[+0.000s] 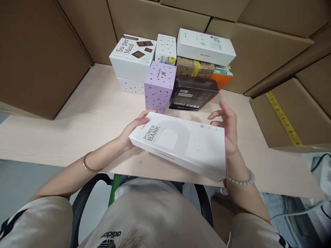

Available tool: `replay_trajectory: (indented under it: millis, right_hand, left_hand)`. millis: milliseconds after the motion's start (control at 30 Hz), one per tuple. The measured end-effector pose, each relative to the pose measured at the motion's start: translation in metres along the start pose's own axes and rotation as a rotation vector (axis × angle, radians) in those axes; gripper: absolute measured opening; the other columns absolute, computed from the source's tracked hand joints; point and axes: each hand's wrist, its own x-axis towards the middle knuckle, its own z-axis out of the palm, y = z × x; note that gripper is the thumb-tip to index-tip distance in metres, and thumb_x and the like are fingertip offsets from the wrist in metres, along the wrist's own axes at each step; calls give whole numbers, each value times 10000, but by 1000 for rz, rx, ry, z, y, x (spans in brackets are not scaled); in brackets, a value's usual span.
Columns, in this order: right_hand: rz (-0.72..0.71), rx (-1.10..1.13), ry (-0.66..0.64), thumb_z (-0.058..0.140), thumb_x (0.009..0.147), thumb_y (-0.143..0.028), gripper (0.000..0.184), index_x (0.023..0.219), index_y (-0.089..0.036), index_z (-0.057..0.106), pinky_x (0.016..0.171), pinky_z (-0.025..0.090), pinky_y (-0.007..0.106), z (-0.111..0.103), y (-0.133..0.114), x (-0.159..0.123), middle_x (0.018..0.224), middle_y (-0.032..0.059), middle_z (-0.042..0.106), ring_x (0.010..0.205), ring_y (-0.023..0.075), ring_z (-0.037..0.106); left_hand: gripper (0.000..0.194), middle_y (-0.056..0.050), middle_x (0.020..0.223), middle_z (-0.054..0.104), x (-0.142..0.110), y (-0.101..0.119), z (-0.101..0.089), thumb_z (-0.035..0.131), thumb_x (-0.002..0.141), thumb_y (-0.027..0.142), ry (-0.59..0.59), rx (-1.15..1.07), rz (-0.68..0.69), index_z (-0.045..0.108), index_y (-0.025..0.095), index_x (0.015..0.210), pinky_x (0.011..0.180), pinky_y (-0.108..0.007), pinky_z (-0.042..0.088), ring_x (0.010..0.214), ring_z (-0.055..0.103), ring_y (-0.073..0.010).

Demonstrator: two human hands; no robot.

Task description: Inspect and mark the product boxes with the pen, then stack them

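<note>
A white power bank box (178, 143) is held tilted above the front of the table, its printed face up. My left hand (133, 131) grips its left end, thumb on the top face. At the right end is my right hand (226, 125), fingers spread and curved, partly behind the box; whether the palm touches it I cannot tell. Just beyond the box stand a purple dotted box (159, 86) and a dark box (195, 93).
Behind them are a white Super Meal box (134, 55), a small dotted box (166, 46), a long white box (205, 46), a brown taped box (193, 67) and an orange box (221, 81). Large cartons (157, 22) wall the table (85, 106) at back and sides.
</note>
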Motion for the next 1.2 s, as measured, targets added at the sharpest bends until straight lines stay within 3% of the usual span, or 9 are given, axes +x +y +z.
replay_trajectory:
  millis: [133, 300, 433, 567, 667, 800, 1000, 1100, 1200]
  right_hand:
    - [-369, -294, 119, 635, 917, -536, 839, 1702, -488, 344, 415, 425, 321, 2, -7, -1, 1461, 110, 592, 715, 188, 625]
    - [-631, -464, 154, 658, 965, -425, 700, 1638, -341, 483, 657, 660, 420, 12, -13, -2, 1251, 110, 762, 975, 300, 777]
    - [-423, -291, 19, 805, 933, -332, 509, 1424, -344, 669, 862, 711, 474, 22, 1, 0, 1219, 86, 826, 1071, 306, 822]
    - [-92, -1, -59, 884, 877, -371, 370, 1232, -334, 787, 1049, 687, 542, 32, 25, 3, 1289, 66, 844, 1192, 317, 820]
    - [155, 153, -106, 925, 831, -389, 389, 1196, -318, 812, 1155, 637, 549, 36, 35, 3, 1364, 70, 824, 1286, 319, 788]
    - [277, 225, -181, 957, 794, -407, 460, 1214, -304, 800, 1194, 603, 549, 36, 36, 3, 1390, 88, 812, 1326, 325, 767]
    - [155, 211, -61, 936, 777, -548, 573, 1246, -321, 696, 1024, 658, 499, 30, 43, -1, 1284, 96, 813, 1178, 316, 795]
    - [152, 225, 68, 851, 808, -682, 600, 1259, -339, 653, 801, 674, 457, 25, 47, -4, 1143, 65, 793, 997, 303, 797]
    - [251, 255, 71, 798, 767, -793, 612, 1147, -326, 692, 610, 627, 427, 19, 43, -3, 923, 38, 761, 780, 293, 765]
  left_hand:
    - [382, -41, 1034, 800, 0, 4, 1, 815, 771, 309, 75, -89, -55, 756, 190, 1128, 699, -269, 623, 865, 770, -207]
    - [406, -61, 874, 814, -1, 7, -7, 764, 898, 473, 8, -78, -140, 722, 180, 1176, 377, -238, 490, 599, 749, -214]
    - [558, -68, 782, 808, -7, 10, -6, 603, 1018, 667, -109, -52, -62, 703, 141, 1175, 345, -245, 521, 507, 748, -220]
    - [388, -11, 773, 825, -17, 12, -2, 744, 999, 569, -245, 45, 140, 611, 224, 1118, 325, -239, 551, 437, 743, -236]
    - [378, 3, 752, 828, -22, 9, -2, 784, 997, 500, -380, 102, 162, 546, 255, 1160, 344, -252, 586, 431, 746, -250]
    - [418, 8, 745, 829, -21, 5, -4, 772, 1006, 515, -444, 115, 149, 490, 268, 1191, 357, -258, 600, 441, 754, -253]
    - [371, 9, 702, 785, -11, 9, -6, 721, 982, 513, -297, 174, 56, 498, 232, 1076, 414, -296, 615, 500, 767, -248]
    - [343, -60, 884, 805, -3, 7, -8, 735, 886, 445, -113, 199, 22, 595, 181, 1054, 570, -340, 655, 713, 807, -259]
    - [384, -78, 1064, 783, 2, -1, -10, 760, 794, 375, 18, 206, 74, 691, 162, 1106, 728, -309, 609, 936, 764, -244]
